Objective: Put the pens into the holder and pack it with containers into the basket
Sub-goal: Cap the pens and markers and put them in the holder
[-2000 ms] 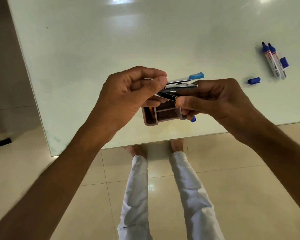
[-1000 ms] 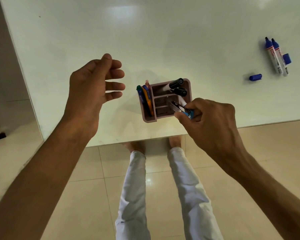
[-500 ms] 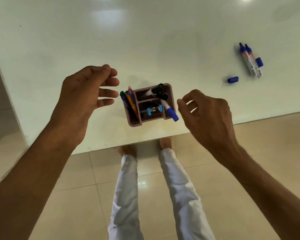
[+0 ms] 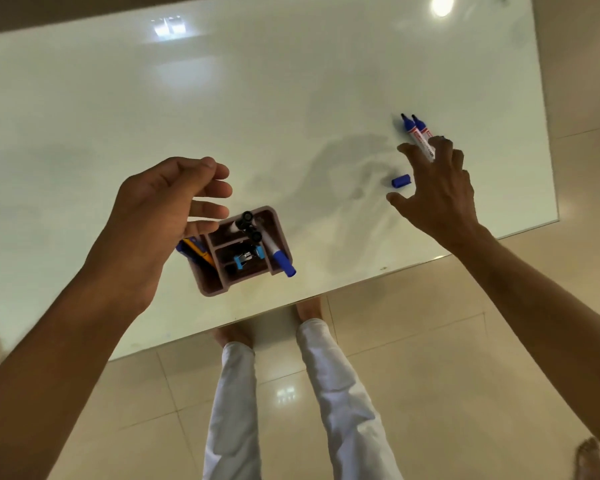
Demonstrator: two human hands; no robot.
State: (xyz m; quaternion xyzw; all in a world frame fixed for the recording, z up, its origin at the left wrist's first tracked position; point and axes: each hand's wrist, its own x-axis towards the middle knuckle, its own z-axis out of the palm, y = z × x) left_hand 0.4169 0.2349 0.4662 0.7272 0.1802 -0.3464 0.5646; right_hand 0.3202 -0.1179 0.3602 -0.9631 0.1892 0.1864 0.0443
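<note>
A pinkish-brown pen holder (image 4: 211, 285) stands near the table's front edge. It holds markers, pens and a small blue-handled clip (image 4: 248, 259); one blue-capped marker (image 4: 279, 259) leans out over its right side. My left hand (image 4: 160, 216) hovers open just left of and above the holder, covering its left corner. My right hand (image 4: 437, 192) is spread open far to the right, fingers over the lower ends of two uncapped blue markers (image 4: 413, 128). A loose blue cap (image 4: 400, 181) lies between its thumb and forefinger.
The white glass table (image 4: 257, 98) reflects ceiling lights. Its front edge runs diagonally, with a corner at the right. Below are tiled floor, my white trousers (image 4: 326, 393) and bare feet. Another bare foot (image 4: 591, 460) shows at the bottom right.
The clip went from both hands into the holder's middle slot. My right hand then let go and moved far right over the two markers and cap. My left hand stays open beside the holder.
</note>
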